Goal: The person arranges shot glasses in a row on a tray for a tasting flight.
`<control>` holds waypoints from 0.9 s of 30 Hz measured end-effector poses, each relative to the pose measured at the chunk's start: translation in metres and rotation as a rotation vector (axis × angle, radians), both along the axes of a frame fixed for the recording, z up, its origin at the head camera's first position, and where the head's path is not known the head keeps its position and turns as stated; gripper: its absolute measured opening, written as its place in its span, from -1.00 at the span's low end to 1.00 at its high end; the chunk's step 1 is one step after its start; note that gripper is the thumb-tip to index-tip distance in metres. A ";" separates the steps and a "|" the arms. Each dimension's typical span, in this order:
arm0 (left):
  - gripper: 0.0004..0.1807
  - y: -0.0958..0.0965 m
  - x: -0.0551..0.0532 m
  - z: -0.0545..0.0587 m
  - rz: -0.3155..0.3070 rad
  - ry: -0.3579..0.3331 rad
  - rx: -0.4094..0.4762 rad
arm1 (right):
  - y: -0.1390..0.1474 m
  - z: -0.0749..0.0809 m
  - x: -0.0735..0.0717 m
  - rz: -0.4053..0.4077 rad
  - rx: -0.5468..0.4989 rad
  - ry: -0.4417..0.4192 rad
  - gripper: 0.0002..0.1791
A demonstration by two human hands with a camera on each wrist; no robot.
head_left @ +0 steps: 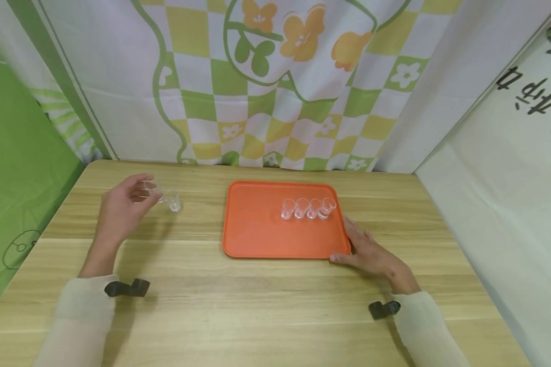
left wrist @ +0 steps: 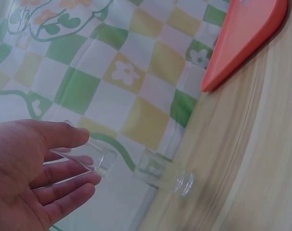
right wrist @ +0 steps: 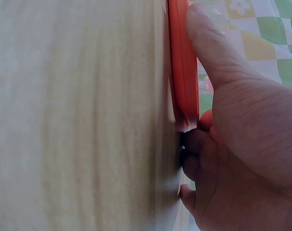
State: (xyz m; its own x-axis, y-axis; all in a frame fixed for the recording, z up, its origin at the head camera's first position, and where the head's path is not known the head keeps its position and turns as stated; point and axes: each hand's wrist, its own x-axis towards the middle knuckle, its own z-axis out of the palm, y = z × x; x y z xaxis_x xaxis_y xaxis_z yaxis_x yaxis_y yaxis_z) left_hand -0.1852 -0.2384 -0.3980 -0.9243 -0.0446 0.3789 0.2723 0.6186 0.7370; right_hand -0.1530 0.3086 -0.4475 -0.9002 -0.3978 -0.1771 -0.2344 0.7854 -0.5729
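Observation:
My left hand (head_left: 126,206) is at the table's far left and pinches a small clear shot glass (left wrist: 100,159) between thumb and fingers. The glass is tilted, and the fingers hide part of it. Just to its right a second shot glass (head_left: 174,202) stands upright on the table. An orange tray (head_left: 257,234) lies flat at the middle. Several clear shot glasses (head_left: 301,209) stand in a row on its right half, with something pinkish showing in them. My right hand (head_left: 372,252) grips the tray's near right corner, thumb at the front edge and fingers along the right side.
The wooden table (head_left: 239,316) reaches back to a checked, flowered curtain (head_left: 275,112). A green cloth (head_left: 18,153) hangs on the left. On the right is a white sheet (head_left: 509,168) with dark writing.

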 end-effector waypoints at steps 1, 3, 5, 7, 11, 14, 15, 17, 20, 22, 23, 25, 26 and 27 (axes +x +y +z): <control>-0.58 0.001 0.000 0.000 -0.005 0.009 0.004 | 0.000 0.000 0.000 0.000 -0.001 0.001 0.27; -0.58 0.005 -0.001 0.000 -0.016 0.020 0.009 | 0.000 0.000 0.000 0.001 0.000 0.003 0.27; -0.58 0.008 -0.002 -0.002 -0.038 0.026 0.003 | 0.000 0.000 0.000 0.000 0.000 0.005 0.27; -0.58 0.013 -0.002 -0.003 -0.064 0.028 0.003 | 0.000 0.000 0.000 0.000 -0.001 0.006 0.27; -0.58 0.021 -0.004 -0.005 -0.111 0.032 0.005 | 0.001 0.000 0.001 -0.006 0.002 -0.003 0.27; -0.58 0.028 -0.004 -0.007 -0.127 0.028 0.003 | 0.001 -0.001 0.001 -0.010 0.007 -0.015 0.28; -0.59 0.030 -0.005 -0.007 -0.132 0.024 0.002 | 0.001 -0.001 0.001 -0.012 0.008 -0.017 0.28; -0.59 0.034 -0.005 -0.009 -0.145 0.008 0.005 | 0.001 -0.001 0.001 -0.011 0.006 -0.016 0.27; -0.58 0.039 -0.007 -0.011 -0.162 -0.009 0.003 | 0.001 -0.001 0.001 -0.006 0.000 -0.010 0.26; -0.58 0.042 -0.008 -0.013 -0.168 -0.016 0.003 | 0.001 -0.001 0.001 -0.002 -0.002 -0.007 0.26; -0.57 0.044 -0.009 -0.013 -0.173 -0.016 0.005 | 0.001 -0.001 0.001 0.000 -0.002 -0.005 0.26; -0.57 0.047 -0.011 -0.015 -0.183 -0.019 0.003 | 0.001 -0.001 0.001 0.002 -0.003 -0.005 0.26; -0.57 0.049 -0.012 -0.015 -0.188 -0.021 0.003 | 0.001 0.000 0.000 0.002 -0.005 -0.006 0.26; -0.57 0.051 -0.013 -0.016 -0.193 -0.023 0.002 | 0.001 0.000 0.000 0.003 -0.005 -0.007 0.26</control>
State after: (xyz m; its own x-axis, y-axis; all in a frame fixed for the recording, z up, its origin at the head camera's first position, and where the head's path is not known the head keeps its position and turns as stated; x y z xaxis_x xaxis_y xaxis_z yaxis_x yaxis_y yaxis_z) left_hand -0.1980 -0.1877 -0.4137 -0.9243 0.1337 0.3575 0.3687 0.5548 0.7458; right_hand -0.1529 0.3095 -0.4477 -0.8978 -0.4012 -0.1814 -0.2326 0.7819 -0.5784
